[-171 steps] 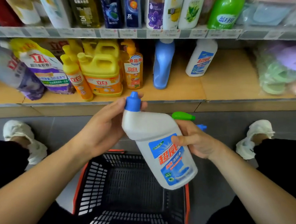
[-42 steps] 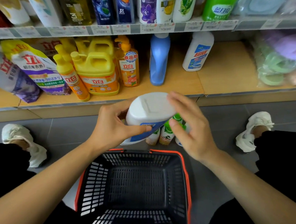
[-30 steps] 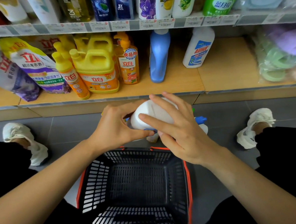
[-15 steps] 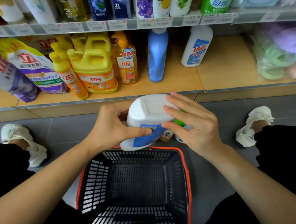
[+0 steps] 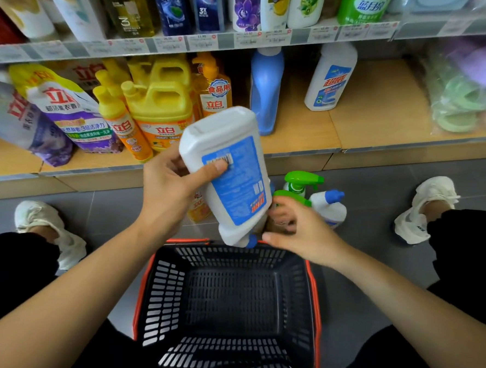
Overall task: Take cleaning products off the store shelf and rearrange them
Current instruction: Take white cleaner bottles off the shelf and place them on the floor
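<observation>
Left hand (image 5: 173, 185) has the white bottle (image 5: 232, 160) all to itself now: thumb pressed across the blue back label, fingers wrapped round behind, a firm one-handed grip. Half a second ago the right hand (image 5: 301, 233) lay over the bottle's base; it has dropped away to the bottle's 4 o'clock, down by the blue cap. Its fingers are half curled, and whether they are touching the neck or anything on the floor I cannot tell.

The bottle hangs upside down, base toward 12 o'clock and cap toward 6, tilted, and it has risen so the label side faces up. It is just above the far rim of the basket (image 5: 316, 316), which sits at 6 o'clock.

At 3 o'clock from the bottle, a green spray bottle (image 5: 299, 181) and a blue-capped bottle (image 5: 328, 207) stand on the floor. My read: this one is being checked over and is not yet placed, so the rearranging is mid-way.
</observation>
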Action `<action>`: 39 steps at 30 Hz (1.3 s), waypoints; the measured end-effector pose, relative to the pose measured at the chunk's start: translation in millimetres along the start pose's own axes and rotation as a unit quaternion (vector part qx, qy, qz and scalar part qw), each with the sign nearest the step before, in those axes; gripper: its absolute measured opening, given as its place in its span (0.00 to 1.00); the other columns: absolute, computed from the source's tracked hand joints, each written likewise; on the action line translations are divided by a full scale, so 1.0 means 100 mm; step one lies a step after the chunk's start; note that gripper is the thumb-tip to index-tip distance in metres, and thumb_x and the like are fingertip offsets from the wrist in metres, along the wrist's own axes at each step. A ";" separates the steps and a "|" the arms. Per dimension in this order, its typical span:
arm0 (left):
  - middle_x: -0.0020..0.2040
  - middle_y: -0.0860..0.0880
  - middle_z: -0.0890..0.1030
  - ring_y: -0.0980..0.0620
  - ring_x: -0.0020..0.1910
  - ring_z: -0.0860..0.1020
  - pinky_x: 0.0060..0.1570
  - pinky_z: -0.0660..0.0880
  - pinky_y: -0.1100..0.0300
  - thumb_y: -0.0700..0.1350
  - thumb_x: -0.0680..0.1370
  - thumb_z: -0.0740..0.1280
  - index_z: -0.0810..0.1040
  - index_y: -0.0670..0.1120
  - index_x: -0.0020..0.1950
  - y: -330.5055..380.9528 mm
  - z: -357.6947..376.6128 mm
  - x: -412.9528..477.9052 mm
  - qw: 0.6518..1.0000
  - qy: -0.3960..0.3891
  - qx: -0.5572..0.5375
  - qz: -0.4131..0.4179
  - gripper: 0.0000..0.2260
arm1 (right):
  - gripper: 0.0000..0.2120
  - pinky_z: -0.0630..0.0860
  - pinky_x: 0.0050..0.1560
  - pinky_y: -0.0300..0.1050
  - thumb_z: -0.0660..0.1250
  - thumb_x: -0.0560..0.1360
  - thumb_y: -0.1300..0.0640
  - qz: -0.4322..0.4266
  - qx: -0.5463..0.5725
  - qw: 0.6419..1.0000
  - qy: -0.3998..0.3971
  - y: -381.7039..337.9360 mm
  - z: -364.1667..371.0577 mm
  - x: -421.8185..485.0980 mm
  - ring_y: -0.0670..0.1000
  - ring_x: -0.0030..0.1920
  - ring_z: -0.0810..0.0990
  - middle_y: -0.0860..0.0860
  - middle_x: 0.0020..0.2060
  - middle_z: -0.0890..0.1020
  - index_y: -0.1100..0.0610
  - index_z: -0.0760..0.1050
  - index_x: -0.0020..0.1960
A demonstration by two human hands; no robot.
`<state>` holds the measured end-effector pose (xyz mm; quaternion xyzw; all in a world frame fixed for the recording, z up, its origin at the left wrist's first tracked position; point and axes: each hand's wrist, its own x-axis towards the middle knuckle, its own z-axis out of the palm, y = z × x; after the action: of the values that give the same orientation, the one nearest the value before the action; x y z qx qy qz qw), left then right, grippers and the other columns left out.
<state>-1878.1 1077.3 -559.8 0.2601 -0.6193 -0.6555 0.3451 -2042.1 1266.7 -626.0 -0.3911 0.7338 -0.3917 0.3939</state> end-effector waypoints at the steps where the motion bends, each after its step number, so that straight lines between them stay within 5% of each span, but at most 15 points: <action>1: 0.55 0.42 0.86 0.43 0.56 0.84 0.51 0.82 0.49 0.41 0.71 0.77 0.81 0.38 0.61 0.01 -0.01 0.01 1.000 0.019 -0.015 -0.008 0.20 | 0.34 0.76 0.65 0.45 0.79 0.70 0.56 0.023 0.001 0.999 -0.038 0.06 0.08 0.00 0.44 0.64 0.78 0.47 0.62 0.79 0.47 0.68 0.70; 4: 0.56 0.42 0.86 0.41 0.57 0.84 0.54 0.82 0.43 0.42 0.73 0.76 0.80 0.38 0.63 0.01 -0.06 0.04 0.996 0.062 -0.047 -0.032 0.20 | 0.36 0.73 0.70 0.45 0.79 0.70 0.59 0.020 0.034 0.995 -0.094 0.16 0.24 -0.01 0.41 0.66 0.76 0.44 0.65 0.77 0.46 0.65 0.72; 9: 0.57 0.42 0.85 0.41 0.57 0.84 0.46 0.82 0.52 0.40 0.75 0.75 0.76 0.39 0.67 -0.02 -0.14 0.06 0.986 0.116 -0.097 -0.072 0.21 | 0.31 0.74 0.68 0.46 0.80 0.69 0.59 0.006 0.055 0.993 -0.106 0.19 0.36 0.06 0.44 0.67 0.75 0.46 0.67 0.73 0.43 0.65 0.61; 15: 0.55 0.46 0.85 0.41 0.56 0.84 0.45 0.83 0.47 0.40 0.75 0.76 0.70 0.51 0.72 -0.11 -0.25 0.05 0.966 0.196 -0.129 -0.111 0.29 | 0.37 0.81 0.59 0.46 0.79 0.68 0.64 -0.002 0.080 0.996 -0.044 0.19 0.52 0.18 0.51 0.57 0.82 0.49 0.63 0.71 0.38 0.63 0.62; 19: 0.62 0.44 0.82 0.40 0.60 0.82 0.52 0.81 0.42 0.42 0.80 0.70 0.75 0.53 0.66 -0.19 -0.42 0.00 0.976 0.133 -0.122 -0.125 0.16 | 0.23 0.82 0.48 0.40 0.78 0.69 0.66 -0.036 0.038 0.998 0.046 0.21 0.52 0.24 0.52 0.50 0.83 0.50 0.53 0.79 0.46 0.71 0.53; 24: 0.56 0.43 0.84 0.44 0.49 0.85 0.50 0.83 0.51 0.37 0.79 0.66 0.76 0.50 0.66 -0.36 -0.77 -0.08 0.960 0.140 -0.124 -0.206 0.17 | 0.19 0.81 0.48 0.41 0.75 0.72 0.69 -0.081 0.096 0.992 0.033 0.10 0.33 0.17 0.50 0.49 0.83 0.55 0.50 0.82 0.48 0.75 0.53; 29: 0.47 0.35 0.86 0.41 0.44 0.87 0.42 0.84 0.56 0.47 0.81 0.68 0.78 0.39 0.61 -0.66 -0.89 -0.27 0.938 0.118 -0.041 -0.324 0.14 | 0.12 0.77 0.38 0.36 0.70 0.77 0.58 -0.139 0.119 0.979 0.095 -0.30 0.05 0.30 0.43 0.36 0.80 0.44 0.39 0.82 0.41 0.79 0.54; 33: 0.46 0.42 0.87 0.49 0.36 0.83 0.34 0.80 0.61 0.55 0.82 0.65 0.79 0.39 0.58 -0.92 -0.82 -0.31 0.923 0.041 0.052 -0.379 0.19 | 0.07 0.72 0.31 0.37 0.70 0.79 0.59 -0.142 0.103 0.977 0.121 -0.51 -0.06 0.51 0.42 0.28 0.75 0.45 0.29 0.80 0.48 0.79 0.53; 39: 0.49 0.44 0.83 0.54 0.36 0.76 0.35 0.77 0.62 0.52 0.83 0.65 0.81 0.44 0.60 -1.16 -0.83 -0.27 0.905 -0.056 0.155 -0.393 0.14 | 0.05 0.74 0.33 0.36 0.73 0.76 0.60 -0.168 0.057 0.981 0.075 -0.73 0.12 0.77 0.40 0.29 0.75 0.42 0.34 0.80 0.56 0.81 0.52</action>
<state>-1812.6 1045.1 -685.0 0.4958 -0.5789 -0.6471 -0.0206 -2042.0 1167.5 -586.9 -0.4558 0.6614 -0.5214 0.2881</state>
